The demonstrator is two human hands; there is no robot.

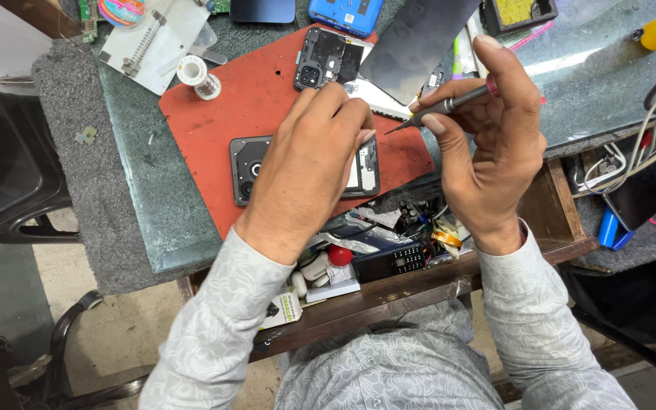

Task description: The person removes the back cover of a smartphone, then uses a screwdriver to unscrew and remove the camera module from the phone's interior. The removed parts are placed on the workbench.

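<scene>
The table (pixel 138 197) is dark green stone, and a red work mat (pixel 267 99) covers its middle. On the mat, toward six o'clock, lies an opened phone (pixel 246 163) with its back off — thin, stiff and likely fragile, its bare insides best left untouched, so hold it by the frame edges. The left hand (pixel 309 167) presses flat on it, fingers together, pinning it down. At three o'clock the right hand (pixel 487 144) is closed around a slim screwdriver (pixel 449 104), tip aimed at the phone — light, easy to roll. A second phone back (pixel 326 59) lies at twelve; a solder spool (pixel 197 76) at ten.
</scene>
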